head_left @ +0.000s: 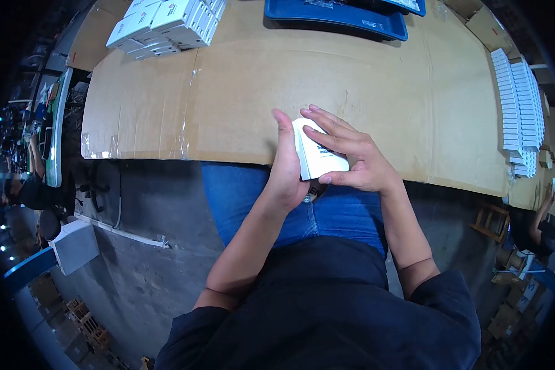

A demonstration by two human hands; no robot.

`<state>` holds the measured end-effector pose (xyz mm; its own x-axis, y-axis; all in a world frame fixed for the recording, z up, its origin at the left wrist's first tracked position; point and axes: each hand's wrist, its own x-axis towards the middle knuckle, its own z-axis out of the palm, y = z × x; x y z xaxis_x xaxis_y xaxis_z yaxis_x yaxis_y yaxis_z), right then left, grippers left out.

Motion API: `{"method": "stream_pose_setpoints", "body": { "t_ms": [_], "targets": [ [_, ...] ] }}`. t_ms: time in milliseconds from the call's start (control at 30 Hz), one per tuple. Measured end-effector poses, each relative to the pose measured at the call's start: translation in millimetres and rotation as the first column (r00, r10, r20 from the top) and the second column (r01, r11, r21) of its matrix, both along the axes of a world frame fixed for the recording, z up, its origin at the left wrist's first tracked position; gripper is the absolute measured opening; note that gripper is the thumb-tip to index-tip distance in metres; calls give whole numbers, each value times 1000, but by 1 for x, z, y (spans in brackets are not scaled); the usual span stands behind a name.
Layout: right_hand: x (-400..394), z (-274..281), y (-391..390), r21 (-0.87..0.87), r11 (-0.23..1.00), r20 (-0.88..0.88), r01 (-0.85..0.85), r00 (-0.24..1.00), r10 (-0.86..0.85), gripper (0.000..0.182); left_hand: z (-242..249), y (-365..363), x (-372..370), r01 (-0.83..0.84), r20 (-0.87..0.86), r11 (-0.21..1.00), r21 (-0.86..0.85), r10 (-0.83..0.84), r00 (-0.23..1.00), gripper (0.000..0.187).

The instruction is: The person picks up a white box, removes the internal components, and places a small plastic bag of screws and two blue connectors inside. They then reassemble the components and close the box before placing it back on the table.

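A small white box (319, 161) with dark printed lettering on its top face is held between my two hands, just over the table's near edge. My left hand (285, 163) presses its palm along the box's left side. Its thumb points up, and its other fingers are mostly hidden. Across the top face lie the fingers of my right hand (354, 151), while its thumb rests at the near right corner. The box is slightly tilted. Under it, my lap in blue jeans shows.
Brown cardboard covers the table (246, 92). Stacked white boxes (166, 24) stand at the back left, and blue trays (339, 21) with clear plastic bits at the back. Tall white box stacks (515, 111) line the right side. Other people are at both far edges.
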<state>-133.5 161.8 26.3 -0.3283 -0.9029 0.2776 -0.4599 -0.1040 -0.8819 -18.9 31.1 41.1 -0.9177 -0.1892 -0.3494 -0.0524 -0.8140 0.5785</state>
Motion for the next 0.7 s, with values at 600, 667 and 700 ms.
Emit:
{"method": "stream_pose_setpoints", "body": {
  "t_ms": [600, 667, 700],
  "targets": [
    [3, 7, 16, -156, 941, 748, 299, 659, -85, 31, 5, -14, 15, -14, -159, 883, -469, -69, 985, 47],
    [4, 4, 18, -194, 937, 742, 292, 668, -55, 32, 6, -15, 15, 13, -136, 831, -555, -106, 985, 48],
    [4, 4, 18, -205, 931, 726, 304, 685, -64, 32, 6, -15, 15, 13, -136, 831, -555, -107, 985, 48]
  ]
}}
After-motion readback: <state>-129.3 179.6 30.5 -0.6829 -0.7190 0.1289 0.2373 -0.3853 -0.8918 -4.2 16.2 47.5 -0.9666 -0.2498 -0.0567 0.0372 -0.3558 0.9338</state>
